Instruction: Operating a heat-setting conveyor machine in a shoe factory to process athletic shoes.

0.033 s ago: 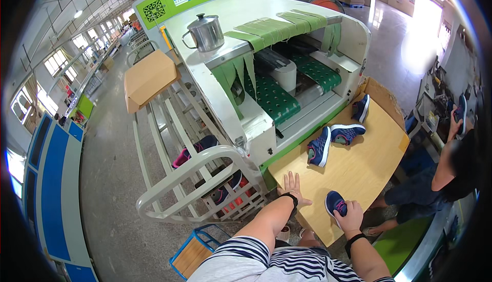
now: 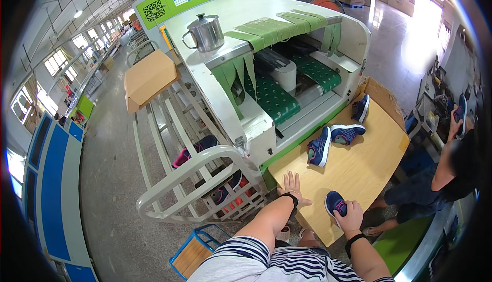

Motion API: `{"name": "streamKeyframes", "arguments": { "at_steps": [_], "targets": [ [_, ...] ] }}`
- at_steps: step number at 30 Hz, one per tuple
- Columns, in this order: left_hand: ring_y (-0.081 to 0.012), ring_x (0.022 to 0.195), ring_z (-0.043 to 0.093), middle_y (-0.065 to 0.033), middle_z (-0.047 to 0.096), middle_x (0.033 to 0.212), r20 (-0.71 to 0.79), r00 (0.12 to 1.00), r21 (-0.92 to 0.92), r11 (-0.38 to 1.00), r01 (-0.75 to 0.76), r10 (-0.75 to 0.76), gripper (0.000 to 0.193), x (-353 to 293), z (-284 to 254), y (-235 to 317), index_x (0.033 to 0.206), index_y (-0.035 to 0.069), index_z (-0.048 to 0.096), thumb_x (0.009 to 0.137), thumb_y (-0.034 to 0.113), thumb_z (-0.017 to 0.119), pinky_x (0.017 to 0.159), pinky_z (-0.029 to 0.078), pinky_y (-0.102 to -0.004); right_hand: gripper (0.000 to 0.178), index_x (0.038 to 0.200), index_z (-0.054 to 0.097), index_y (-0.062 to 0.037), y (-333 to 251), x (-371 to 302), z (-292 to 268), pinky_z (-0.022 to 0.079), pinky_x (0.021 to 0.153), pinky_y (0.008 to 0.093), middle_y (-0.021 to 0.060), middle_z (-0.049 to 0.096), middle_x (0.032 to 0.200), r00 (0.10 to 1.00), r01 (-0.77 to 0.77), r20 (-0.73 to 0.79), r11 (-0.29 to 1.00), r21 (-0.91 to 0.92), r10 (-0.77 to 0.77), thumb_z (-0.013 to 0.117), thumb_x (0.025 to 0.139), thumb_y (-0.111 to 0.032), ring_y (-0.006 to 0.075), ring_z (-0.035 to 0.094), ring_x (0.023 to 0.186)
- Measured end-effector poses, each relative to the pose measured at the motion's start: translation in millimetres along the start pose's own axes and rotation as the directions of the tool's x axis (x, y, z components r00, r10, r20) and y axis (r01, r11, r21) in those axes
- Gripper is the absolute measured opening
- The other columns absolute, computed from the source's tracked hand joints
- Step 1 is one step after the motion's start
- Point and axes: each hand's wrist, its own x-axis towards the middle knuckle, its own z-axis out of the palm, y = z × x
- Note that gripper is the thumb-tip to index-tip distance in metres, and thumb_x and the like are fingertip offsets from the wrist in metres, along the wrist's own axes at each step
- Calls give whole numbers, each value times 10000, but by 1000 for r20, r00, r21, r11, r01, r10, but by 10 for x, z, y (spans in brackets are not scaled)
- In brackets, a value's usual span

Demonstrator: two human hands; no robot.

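My right hand [image 2: 350, 217] grips a navy sneaker [image 2: 334, 201] with pink laces near the close end of the wooden table [image 2: 359, 172]. My left hand [image 2: 294, 191] has its fingers spread at the table's left edge, and nothing is in it. Farther up the tabletop are more navy sneakers with white soles: one sneaker [image 2: 320, 148] points toward me, another sneaker [image 2: 348, 134] lies beside it, and a third sneaker [image 2: 361, 109] sits at the far corner.
Beyond the table stands a white machine [image 2: 256, 18] with a perforated green belt [image 2: 274, 100] and a steel pot [image 2: 205, 33] on top. A metal rack [image 2: 179, 179] holding shoes is at left, near a blue-framed stool [image 2: 192, 256]. At right, a co-worker [image 2: 443, 174] holds a shoe.
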Motion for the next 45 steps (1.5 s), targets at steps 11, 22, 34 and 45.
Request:
{"name": "streamKeyframes", "arguments": {
  "at_steps": [11, 22, 34, 45],
  "targets": [
    [-346, 1515, -204, -154, -264, 1629, 11, 1000, 5, 1000, 7, -7, 1488, 20, -26, -8, 1574, 159, -192, 601, 802, 733, 1139, 170, -681, 481, 992, 636, -62, -20, 29, -9, 492, 773, 455, 138, 602, 937, 1000, -5, 15, 1000, -10, 5, 831, 630, -313, 349, 594, 898],
    [-367, 1518, -175, -163, -204, 1646, -34, 999, 54, 998, 13, -11, 1435, -122, -17, 89, 1580, 108, -155, 650, 800, 692, 1139, 168, -687, 482, 992, 635, -64, 2, -47, -55, 502, 734, 459, 139, 604, 914, 1000, 13, -22, 1000, 1, -13, 836, 647, -335, 354, 605, 862],
    [-396, 1487, -248, -195, -265, 1617, 12, 1000, 44, 999, -1, 0, 1524, 98, -29, 10, 1561, 88, -199, 591, 774, 756, 1113, 192, -727, 446, 1040, 644, -90, -14, 37, -60, 499, 763, 435, 114, 607, 937, 999, -25, 43, 999, 19, 25, 796, 710, -347, 318, 614, 886],
    [-427, 1500, -182, -238, -221, 1618, -12, 1000, 97, 995, 7, -5, 1539, 121, 33, 1, 1557, 61, -191, 588, 819, 734, 1161, 195, -651, 911, 1392, 454, -20, 232, -100, -108, 484, 965, 403, 227, 594, 1199, 943, -324, 236, 814, 482, 235, 898, 643, -287, 357, 601, 1116]
  ]
}}
